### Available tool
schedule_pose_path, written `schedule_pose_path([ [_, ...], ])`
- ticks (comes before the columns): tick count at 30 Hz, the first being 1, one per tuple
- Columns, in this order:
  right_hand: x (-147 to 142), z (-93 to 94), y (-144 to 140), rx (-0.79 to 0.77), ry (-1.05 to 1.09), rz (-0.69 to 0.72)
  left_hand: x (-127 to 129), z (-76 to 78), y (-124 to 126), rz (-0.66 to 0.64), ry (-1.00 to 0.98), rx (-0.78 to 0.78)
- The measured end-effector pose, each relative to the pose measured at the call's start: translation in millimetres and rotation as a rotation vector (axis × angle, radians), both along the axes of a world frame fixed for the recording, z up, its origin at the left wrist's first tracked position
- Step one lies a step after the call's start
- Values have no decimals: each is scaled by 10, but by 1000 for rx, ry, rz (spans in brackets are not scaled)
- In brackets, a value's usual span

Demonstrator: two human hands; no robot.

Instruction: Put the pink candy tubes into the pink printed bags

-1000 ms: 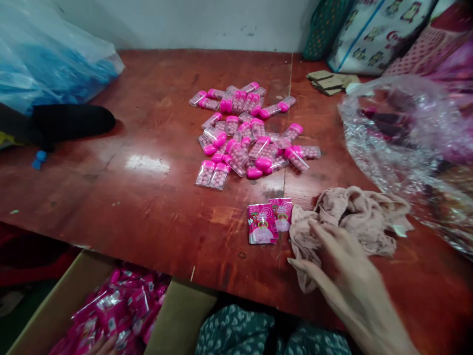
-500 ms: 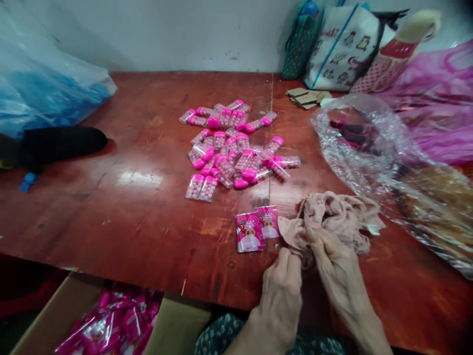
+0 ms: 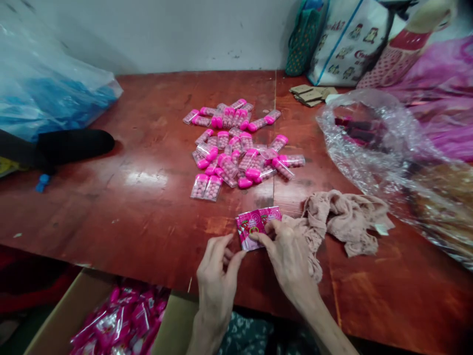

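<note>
Your right hand (image 3: 290, 256) rests its fingertips on the pink sachets (image 3: 256, 226), pinching their near edge, at the 6 o'clock side of the wooden table (image 3: 140, 207). Your left hand (image 3: 218, 276), fingers loosely curled and holding nothing, lies just beside the sachets at their 7 o'clock. A crumpled beige cloth (image 3: 343, 219) lies at 3 o'clock of the sachets, touching your right hand. A heap of pink-capped candy tubes (image 3: 236, 145) lies at 12 o'clock. A cardboard box (image 3: 62, 315) of pink packets sits at 8 o'clock, below the table's edge.
</note>
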State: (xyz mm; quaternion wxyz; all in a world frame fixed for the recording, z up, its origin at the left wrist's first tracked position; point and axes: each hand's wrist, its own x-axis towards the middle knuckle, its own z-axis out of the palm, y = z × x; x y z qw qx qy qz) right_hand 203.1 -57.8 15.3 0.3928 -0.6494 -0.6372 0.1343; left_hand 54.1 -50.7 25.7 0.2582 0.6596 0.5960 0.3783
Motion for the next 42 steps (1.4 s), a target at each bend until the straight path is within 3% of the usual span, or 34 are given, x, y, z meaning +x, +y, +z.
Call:
schedule_pose_path([
  [6,42,37,3,-2,-21,3,229,-134,113,-39,75,76],
  [14,72,17,-59,-10,-13,91,240,-147,64,-72,186,134],
  [21,67,160,170,-173,143,-64,276,-115,62,-58,149,75],
  [27,157,327,192,-241,255,7,191,101,153,82,-287,-40],
  [31,112,432,173,-260,278,140,232,287,267,-71,-684,-337],
  [34,55,474,144,-262,332,220,302,328,316,-12,-878,-434],
  [42,-134,412,81,-389,627,90,316,340,307,235,-1167,-563],
])
